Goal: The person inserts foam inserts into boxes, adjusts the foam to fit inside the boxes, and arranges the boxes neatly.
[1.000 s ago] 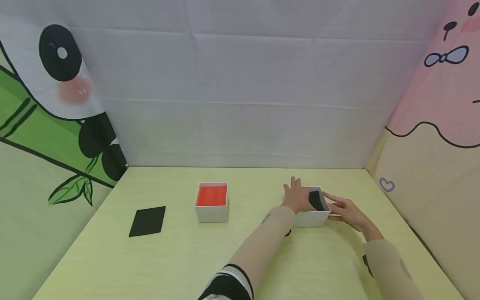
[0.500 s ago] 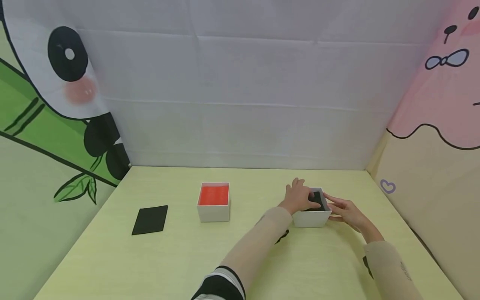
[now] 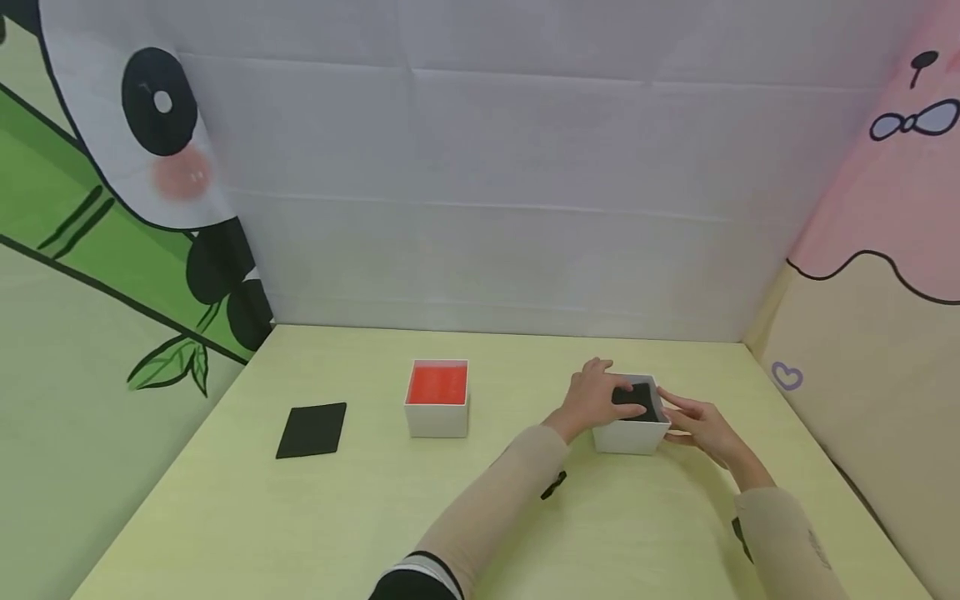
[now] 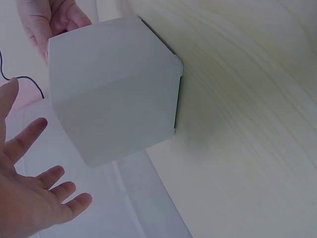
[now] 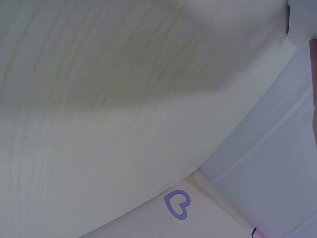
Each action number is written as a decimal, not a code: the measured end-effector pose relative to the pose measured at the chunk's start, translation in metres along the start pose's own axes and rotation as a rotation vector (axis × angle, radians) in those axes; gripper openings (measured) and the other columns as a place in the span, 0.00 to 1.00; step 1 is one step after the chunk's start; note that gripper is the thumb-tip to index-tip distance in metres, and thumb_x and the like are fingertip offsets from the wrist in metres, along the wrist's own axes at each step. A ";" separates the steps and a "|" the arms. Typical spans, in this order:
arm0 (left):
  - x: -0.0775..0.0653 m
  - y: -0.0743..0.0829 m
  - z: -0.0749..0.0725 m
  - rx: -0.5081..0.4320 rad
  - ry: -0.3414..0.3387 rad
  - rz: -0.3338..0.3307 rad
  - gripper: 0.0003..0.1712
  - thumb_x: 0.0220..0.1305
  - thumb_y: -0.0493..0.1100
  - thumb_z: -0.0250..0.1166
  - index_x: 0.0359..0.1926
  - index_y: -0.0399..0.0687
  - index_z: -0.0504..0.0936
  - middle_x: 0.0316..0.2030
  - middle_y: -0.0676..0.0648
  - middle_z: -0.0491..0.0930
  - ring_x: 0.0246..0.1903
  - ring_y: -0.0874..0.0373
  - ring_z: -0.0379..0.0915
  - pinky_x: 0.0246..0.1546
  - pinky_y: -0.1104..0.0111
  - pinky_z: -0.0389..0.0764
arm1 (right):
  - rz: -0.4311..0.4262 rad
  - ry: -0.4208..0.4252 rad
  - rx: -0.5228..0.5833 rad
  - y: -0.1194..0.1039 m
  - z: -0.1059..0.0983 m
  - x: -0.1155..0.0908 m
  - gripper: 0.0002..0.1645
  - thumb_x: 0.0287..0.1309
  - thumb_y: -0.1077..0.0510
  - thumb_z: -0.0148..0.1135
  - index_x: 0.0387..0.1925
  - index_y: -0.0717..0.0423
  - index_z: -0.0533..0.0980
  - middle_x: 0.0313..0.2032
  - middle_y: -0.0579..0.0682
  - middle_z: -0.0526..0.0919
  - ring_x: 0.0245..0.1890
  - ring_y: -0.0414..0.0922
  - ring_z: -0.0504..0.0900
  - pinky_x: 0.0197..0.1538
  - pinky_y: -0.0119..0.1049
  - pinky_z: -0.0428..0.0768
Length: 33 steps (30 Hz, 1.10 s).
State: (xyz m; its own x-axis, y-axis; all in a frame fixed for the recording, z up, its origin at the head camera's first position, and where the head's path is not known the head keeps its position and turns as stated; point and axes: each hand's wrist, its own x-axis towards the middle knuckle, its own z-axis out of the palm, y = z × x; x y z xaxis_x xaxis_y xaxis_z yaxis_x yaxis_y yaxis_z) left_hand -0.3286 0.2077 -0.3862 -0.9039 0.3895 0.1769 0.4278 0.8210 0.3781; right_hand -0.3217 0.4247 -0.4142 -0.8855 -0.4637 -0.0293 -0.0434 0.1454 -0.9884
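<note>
A white box (image 3: 630, 438) stands at the right of the table, with a black flat piece (image 3: 640, 398) lying inside it. My left hand (image 3: 595, 395) hovers over the box's left side, its thumb overlapping the black piece in the head view. The left wrist view has this left hand (image 4: 32, 198) with fingers spread, apart from the plain white box wall (image 4: 114, 94). On the box's right side, the fingers of my right hand (image 3: 703, 429) touch the wall. Only one finger (image 5: 314, 84) of that hand shows in the right wrist view, at the edge.
Left of centre stands another white box (image 3: 437, 422) with a red fill (image 3: 438, 385). Farther left, a black square sheet (image 3: 312, 431) lies flat on the pale wood-grain table (image 3: 360, 517). A white cloth wall (image 3: 487, 192) rises behind, with printed panels at both sides.
The black piece in the right box stood tilted and now lies flatter. My left hand has drawn back slightly to the left of it. The right hand stays at the box; the view has shifted a little.
</note>
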 end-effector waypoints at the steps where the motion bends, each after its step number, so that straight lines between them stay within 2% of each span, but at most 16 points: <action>1: -0.002 -0.001 -0.001 -0.015 0.004 -0.002 0.25 0.52 0.66 0.58 0.48 0.62 0.80 0.59 0.47 0.64 0.61 0.53 0.53 0.53 0.59 0.62 | -0.008 -0.002 0.006 0.000 0.000 -0.001 0.29 0.63 0.62 0.48 0.61 0.69 0.51 0.48 0.58 0.75 0.39 0.41 0.79 0.40 0.38 0.76; 3: -0.007 -0.002 -0.004 -0.040 0.009 -0.005 0.27 0.53 0.66 0.57 0.50 0.61 0.78 0.60 0.47 0.62 0.61 0.53 0.52 0.53 0.59 0.61 | -0.018 -0.006 0.020 0.001 0.001 -0.002 0.29 0.63 0.62 0.48 0.62 0.66 0.52 0.47 0.52 0.76 0.39 0.41 0.79 0.40 0.38 0.76; 5: -0.012 -0.004 -0.006 -0.061 0.013 -0.008 0.27 0.54 0.66 0.56 0.51 0.60 0.77 0.61 0.46 0.61 0.61 0.53 0.52 0.54 0.58 0.60 | -0.028 -0.005 0.017 0.002 0.001 -0.002 0.29 0.63 0.62 0.47 0.63 0.63 0.52 0.47 0.52 0.76 0.38 0.40 0.79 0.40 0.38 0.76; 8: -0.020 -0.008 -0.010 -0.076 0.018 -0.007 0.28 0.54 0.65 0.56 0.53 0.60 0.76 0.61 0.46 0.61 0.61 0.52 0.53 0.55 0.58 0.60 | -0.023 0.013 -0.024 0.003 0.002 -0.003 0.29 0.63 0.61 0.48 0.63 0.62 0.52 0.50 0.62 0.73 0.38 0.39 0.79 0.40 0.37 0.76; 12: -0.031 -0.014 -0.015 -0.110 0.026 -0.003 0.30 0.53 0.65 0.58 0.55 0.60 0.73 0.62 0.45 0.58 0.62 0.51 0.51 0.55 0.56 0.59 | 0.000 0.036 -0.085 0.004 0.002 -0.002 0.31 0.64 0.60 0.47 0.62 0.68 0.50 0.54 0.74 0.63 0.38 0.38 0.79 0.40 0.38 0.76; 19: -0.048 -0.021 -0.025 -0.131 0.042 0.003 0.33 0.52 0.66 0.58 0.56 0.59 0.72 0.63 0.45 0.56 0.63 0.50 0.48 0.56 0.54 0.57 | 0.016 0.053 -0.090 0.003 0.005 -0.001 0.32 0.63 0.59 0.48 0.61 0.71 0.49 0.55 0.75 0.60 0.38 0.38 0.79 0.39 0.37 0.76; 22: -0.054 -0.024 -0.029 -0.119 0.045 0.012 0.33 0.52 0.65 0.58 0.58 0.58 0.71 0.63 0.45 0.55 0.63 0.50 0.48 0.56 0.54 0.57 | 0.013 0.057 -0.083 0.004 0.005 -0.001 0.32 0.63 0.59 0.48 0.61 0.71 0.49 0.55 0.78 0.55 0.37 0.38 0.79 0.39 0.37 0.76; 25: -0.060 -0.027 -0.031 -0.102 0.042 0.030 0.35 0.53 0.65 0.58 0.60 0.58 0.69 0.64 0.44 0.54 0.63 0.48 0.47 0.56 0.53 0.57 | 0.004 0.057 -0.078 0.005 0.005 -0.001 0.32 0.63 0.59 0.48 0.61 0.71 0.49 0.55 0.77 0.56 0.38 0.38 0.79 0.39 0.37 0.76; 28: -0.068 -0.030 -0.033 -0.075 0.027 0.046 0.37 0.54 0.66 0.56 0.62 0.58 0.65 0.65 0.43 0.53 0.64 0.48 0.44 0.56 0.53 0.56 | -0.011 0.047 -0.065 0.004 0.005 -0.001 0.31 0.63 0.60 0.49 0.62 0.69 0.50 0.54 0.70 0.64 0.38 0.38 0.79 0.38 0.36 0.76; 30: -0.073 -0.031 -0.034 -0.051 0.017 0.055 0.38 0.54 0.67 0.55 0.63 0.59 0.63 0.65 0.43 0.52 0.64 0.48 0.43 0.56 0.52 0.55 | -0.024 0.040 -0.052 0.004 0.005 -0.002 0.31 0.63 0.61 0.49 0.62 0.68 0.51 0.52 0.59 0.71 0.38 0.38 0.79 0.38 0.36 0.76; 33: -0.081 -0.031 -0.036 -0.010 0.000 0.073 0.40 0.54 0.68 0.54 0.65 0.60 0.61 0.65 0.44 0.51 0.65 0.48 0.42 0.56 0.52 0.55 | -0.044 0.020 -0.025 0.005 0.005 -0.002 0.29 0.63 0.62 0.48 0.62 0.66 0.52 0.47 0.45 0.75 0.38 0.38 0.79 0.38 0.35 0.76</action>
State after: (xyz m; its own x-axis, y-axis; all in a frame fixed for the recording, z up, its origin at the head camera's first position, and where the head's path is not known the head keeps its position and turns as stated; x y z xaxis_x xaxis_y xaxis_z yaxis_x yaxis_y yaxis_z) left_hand -0.2683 0.1358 -0.3798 -0.8703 0.4482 0.2042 0.4925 0.7863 0.3731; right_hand -0.3185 0.4221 -0.4201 -0.8913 -0.4530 0.0171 -0.0939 0.1475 -0.9846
